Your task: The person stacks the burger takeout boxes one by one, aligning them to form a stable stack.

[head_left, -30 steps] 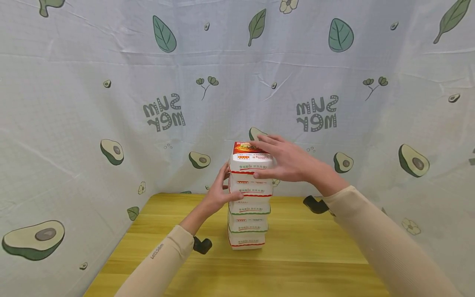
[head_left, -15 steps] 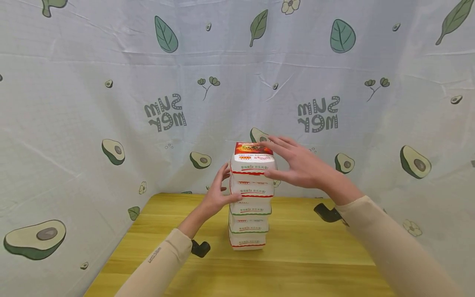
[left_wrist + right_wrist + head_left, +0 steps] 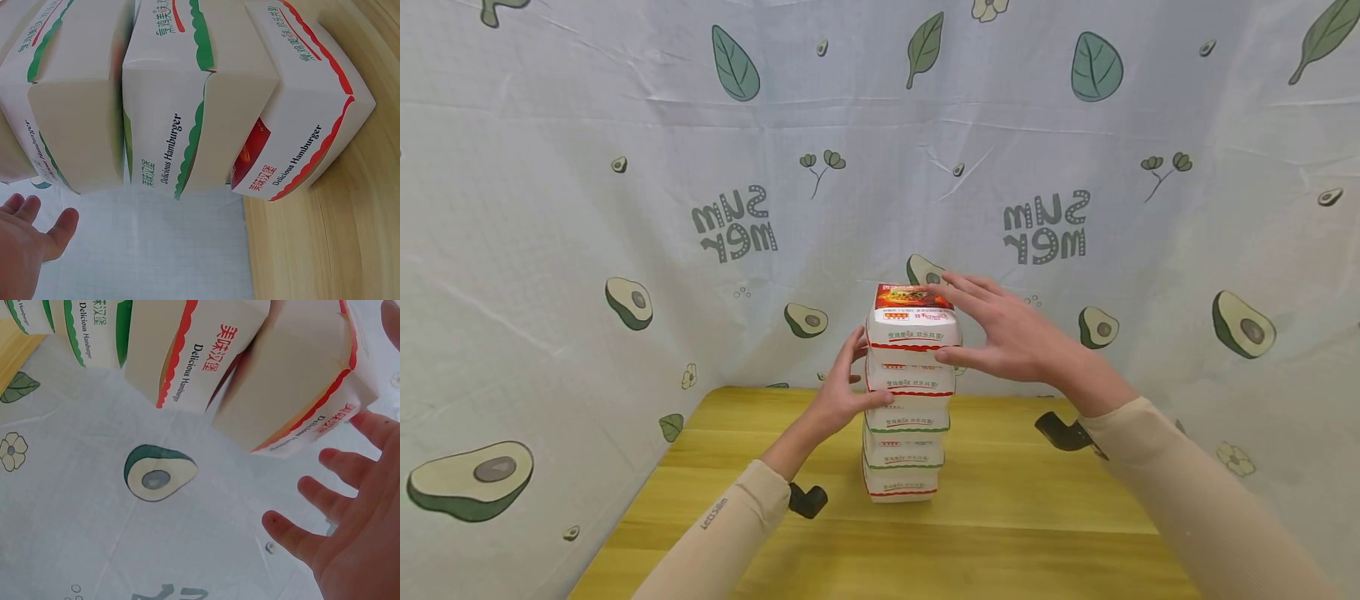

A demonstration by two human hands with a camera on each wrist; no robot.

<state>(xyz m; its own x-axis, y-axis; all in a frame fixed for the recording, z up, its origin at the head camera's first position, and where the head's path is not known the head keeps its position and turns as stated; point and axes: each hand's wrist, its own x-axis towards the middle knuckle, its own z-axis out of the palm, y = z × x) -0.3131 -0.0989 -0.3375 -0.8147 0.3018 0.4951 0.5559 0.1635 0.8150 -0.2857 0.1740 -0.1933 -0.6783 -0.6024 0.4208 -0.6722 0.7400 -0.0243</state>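
Note:
A tall stack of white paper hamburger boxes stands on the table, several high and slightly staggered. The top box (image 3: pixel 913 332) has a red picture lid; its front carries a red wavy line. Lower down, boxes have green or red borders, and the bottom box (image 3: pixel 312 125) rests on the wood in the left wrist view. My left hand (image 3: pixel 837 398) is at the stack's left side near the upper boxes, fingers spread, thumb in front. Beside the top box's right side is my right hand (image 3: pixel 1015 337), fingers extended; in the right wrist view its fingertips (image 3: pixel 309 487) are spread near that box.
The yellow wooden table (image 3: pixel 1037 500) extends around the stack. A pale curtain (image 3: pixel 880 167) printed with avocados and leaves hangs behind and at the sides. Black wrist-worn devices (image 3: pixel 1060 431) show at both sleeves.
My right hand has moved right, off the front of the top box, baring more of its lid and front. The left hand and the stack stay nearly still.

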